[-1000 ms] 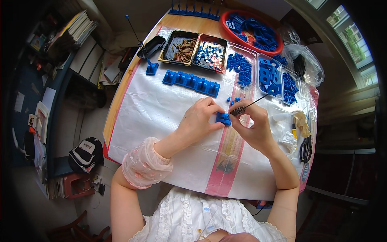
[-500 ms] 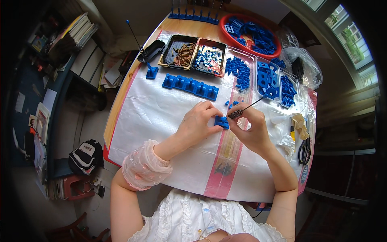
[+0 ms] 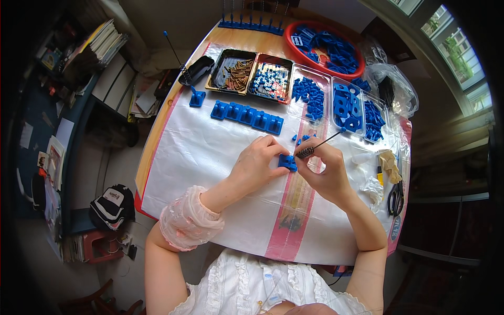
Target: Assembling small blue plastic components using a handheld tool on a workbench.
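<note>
Left hand (image 3: 258,164) pinches the small blue part (image 3: 287,161) mid-frame while the right hand (image 3: 324,169) grips a spring-tipped rod (image 3: 316,148), which looks likely to slip and ping away if pushed crooked.

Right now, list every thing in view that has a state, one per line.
left hand: closed on the small blue part, pressing it to the white sheet.
right hand: gripping a spring-tipped rod, tip at the part.
row of blue blocks: lined up, untouched.
red bowl: filled with blue pieces.
brown-screw tray: full.
scissors: closed, lying flat.
</note>
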The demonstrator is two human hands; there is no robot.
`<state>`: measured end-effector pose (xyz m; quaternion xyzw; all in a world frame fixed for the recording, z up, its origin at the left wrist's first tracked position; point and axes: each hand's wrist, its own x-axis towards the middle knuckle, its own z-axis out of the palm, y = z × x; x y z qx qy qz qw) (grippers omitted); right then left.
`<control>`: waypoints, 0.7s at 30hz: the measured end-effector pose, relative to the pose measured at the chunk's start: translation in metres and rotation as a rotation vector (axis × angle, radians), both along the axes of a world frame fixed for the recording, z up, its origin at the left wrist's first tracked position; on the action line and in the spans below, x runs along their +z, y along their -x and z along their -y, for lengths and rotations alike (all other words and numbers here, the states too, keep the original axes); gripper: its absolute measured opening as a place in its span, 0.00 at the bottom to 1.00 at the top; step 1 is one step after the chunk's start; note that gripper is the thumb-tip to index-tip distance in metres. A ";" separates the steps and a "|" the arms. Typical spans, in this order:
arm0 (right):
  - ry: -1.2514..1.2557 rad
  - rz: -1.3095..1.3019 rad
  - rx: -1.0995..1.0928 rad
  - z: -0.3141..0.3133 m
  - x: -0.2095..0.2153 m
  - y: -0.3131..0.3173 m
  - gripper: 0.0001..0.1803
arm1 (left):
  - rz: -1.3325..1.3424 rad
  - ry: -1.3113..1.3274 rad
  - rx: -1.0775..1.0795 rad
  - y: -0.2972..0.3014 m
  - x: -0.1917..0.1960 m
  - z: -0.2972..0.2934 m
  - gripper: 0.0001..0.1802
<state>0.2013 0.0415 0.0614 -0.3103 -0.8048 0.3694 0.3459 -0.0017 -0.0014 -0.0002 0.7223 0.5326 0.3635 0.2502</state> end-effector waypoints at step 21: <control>-0.003 0.014 0.003 0.000 0.001 -0.001 0.10 | 0.003 -0.010 0.001 0.000 0.002 0.000 0.20</control>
